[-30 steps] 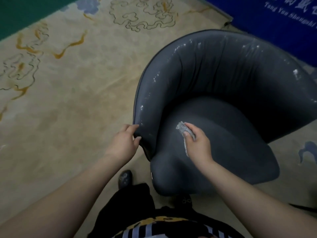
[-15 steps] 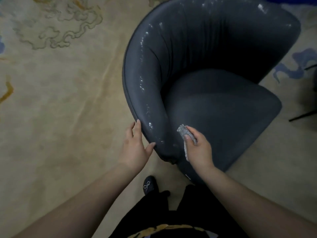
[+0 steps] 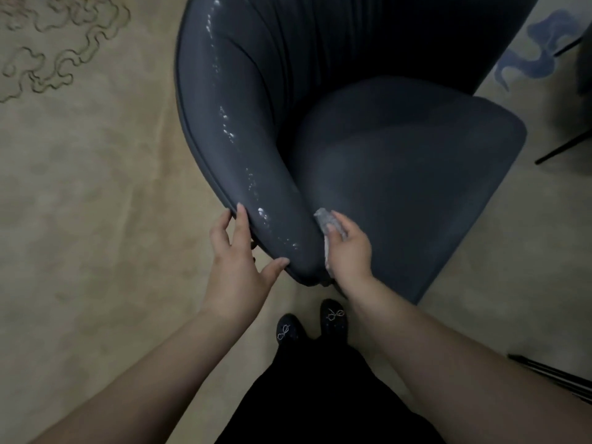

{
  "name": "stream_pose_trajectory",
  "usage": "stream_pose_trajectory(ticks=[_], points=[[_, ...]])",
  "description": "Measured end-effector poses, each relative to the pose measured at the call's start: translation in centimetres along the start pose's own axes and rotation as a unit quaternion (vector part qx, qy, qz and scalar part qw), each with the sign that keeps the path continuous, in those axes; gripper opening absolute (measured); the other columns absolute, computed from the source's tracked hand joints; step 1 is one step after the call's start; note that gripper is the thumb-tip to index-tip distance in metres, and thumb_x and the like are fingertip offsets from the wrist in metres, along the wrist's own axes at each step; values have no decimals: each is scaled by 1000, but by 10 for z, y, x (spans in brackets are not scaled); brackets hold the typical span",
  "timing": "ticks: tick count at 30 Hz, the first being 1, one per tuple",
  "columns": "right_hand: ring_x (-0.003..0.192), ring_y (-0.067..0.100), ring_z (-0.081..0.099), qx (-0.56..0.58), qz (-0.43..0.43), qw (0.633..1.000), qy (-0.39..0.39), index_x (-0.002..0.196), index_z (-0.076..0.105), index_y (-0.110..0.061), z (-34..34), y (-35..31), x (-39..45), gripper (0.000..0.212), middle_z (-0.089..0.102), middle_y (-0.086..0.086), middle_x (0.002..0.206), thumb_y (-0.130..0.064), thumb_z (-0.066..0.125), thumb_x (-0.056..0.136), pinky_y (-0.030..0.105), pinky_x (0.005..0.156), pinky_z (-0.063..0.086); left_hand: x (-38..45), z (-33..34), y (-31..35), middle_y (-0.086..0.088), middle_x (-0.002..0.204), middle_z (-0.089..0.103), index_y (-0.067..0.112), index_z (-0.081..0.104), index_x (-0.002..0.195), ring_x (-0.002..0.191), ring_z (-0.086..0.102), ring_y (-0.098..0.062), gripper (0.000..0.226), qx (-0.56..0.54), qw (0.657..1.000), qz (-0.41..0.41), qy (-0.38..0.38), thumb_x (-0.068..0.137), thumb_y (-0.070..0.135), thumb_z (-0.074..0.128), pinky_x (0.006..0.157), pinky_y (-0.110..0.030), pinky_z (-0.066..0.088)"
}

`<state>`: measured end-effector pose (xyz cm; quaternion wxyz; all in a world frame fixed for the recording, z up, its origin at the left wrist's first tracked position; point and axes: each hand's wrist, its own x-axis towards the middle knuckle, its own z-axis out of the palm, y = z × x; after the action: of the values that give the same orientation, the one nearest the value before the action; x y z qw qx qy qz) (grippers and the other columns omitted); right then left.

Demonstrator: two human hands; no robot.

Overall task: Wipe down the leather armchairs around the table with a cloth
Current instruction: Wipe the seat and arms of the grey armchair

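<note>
Left hand (image 3: pixel 235 267) is bracing the armchair (image 3: pixel 400 174) arm's outer edge with fingers straight, thumb spread wide, while right hand (image 3: pixel 347 251) is pinching a cloth (image 3: pixel 326 221) against the arm-seat crease.

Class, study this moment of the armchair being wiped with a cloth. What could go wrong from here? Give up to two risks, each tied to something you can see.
1. The cloth is bunched small in the right hand, so strokes may cover little and leave the pale flecks along the armchair arm.
2. The left hand only touches the arm's outer edge with straight fingers; a firm wipe might shift the chair on the carpet.
</note>
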<state>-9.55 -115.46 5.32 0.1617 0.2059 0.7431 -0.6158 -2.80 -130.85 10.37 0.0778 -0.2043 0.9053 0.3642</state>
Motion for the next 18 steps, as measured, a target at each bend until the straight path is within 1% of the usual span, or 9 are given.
stream_pose_trajectory(ticks=[1, 3, 5, 7, 9, 11, 13, 16, 18], points=[[87, 9, 63, 15, 20, 1000, 12, 90, 65, -40, -4, -1, 6, 19, 66, -2, 96, -23, 56, 94, 25, 86, 49, 0, 0, 0, 9, 152, 9, 25, 6, 155, 105, 46, 2, 108, 1, 1000, 2, -1, 77, 35, 79, 98, -15, 37], [92, 13, 65, 18, 17, 1000, 14, 108, 66, -33, -5, -1, 3, 23, 67, 0, 104, -20, 55, 93, 32, 86, 52, 0, 0, 0, 7, 152, 10, 25, 6, 155, 105, 47, 0, 108, 1, 1000, 5, 3, 76, 35, 79, 95, -15, 37], [86, -2, 63, 8, -28, 999, -18, 123, 62, -25, 3, 5, -13, 33, 64, -6, 108, -15, 55, 92, 17, 77, 52, 0, 2, -2, 5, 152, 13, 25, 7, 155, 106, 48, -2, 108, -2, 1000, 8, 10, 75, 33, 80, 94, -16, 38], [99, -6, 59, -5, -44, 999, -25, 125, 61, -19, 9, 9, -16, 35, 61, -9, 115, -8, 55, 92, 3, 83, 41, 0, 3, -5, 5, 151, 14, 26, 8, 155, 108, 49, -3, 108, -9, 1000, 8, 13, 75, 31, 80, 95, -17, 39], [104, 5, 59, 24, 14, 1000, -13, 125, 60, -10, 8, 2, 2, 34, 63, 0, 118, -3, 52, 93, 0, 80, 40, 0, 1, -7, 7, 150, 15, 27, 8, 155, 111, 48, -3, 109, -19, 1000, 9, 13, 74, 32, 80, 95, -17, 38], [102, 6, 57, 19, 29, 999, -18, 126, 59, -10, 5, -7, 14, 34, 63, 3, 121, -4, 53, 93, 5, 82, 41, 2, -1, -8, 9, 149, 15, 29, 8, 154, 114, 47, -2, 110, -29, 999, 13, 12, 73, 34, 81, 96, -18, 39], [103, 0, 58, 8, -29, 999, -30, 125, 61, -16, 11, -17, 4, 34, 62, -4, 121, -10, 56, 92, 12, 92, 44, 4, -2, -8, 10, 150, 14, 29, 9, 154, 117, 45, 0, 113, -41, 999, 12, 17, 69, 33, 83, 98, -20, 42], [102, -11, 56, 10, -136, 989, -64, 119, 65, -20, 30, -24, -25, 32, 60, -15, 116, -15, 62, 87, 4, 87, 41, 7, -2, -9, 13, 157, -3, 30, 8, 154, 137, 34, -10, 119, -56, 998, 4, 13, 64, 33, 86, 106, -34, 44], [103, -13, 54, -2, -147, 988, -43, 118, 66, -15, 37, -27, -17, 33, 61, -11, 116, -7, 63, 86, 3, 91, 36, 11, -5, -7, 18, 158, -15, 34, 3, 153, 144, 25, -11, 124, -88, 996, -8, -12, 59, 39, 84, 106, -39, 45]])
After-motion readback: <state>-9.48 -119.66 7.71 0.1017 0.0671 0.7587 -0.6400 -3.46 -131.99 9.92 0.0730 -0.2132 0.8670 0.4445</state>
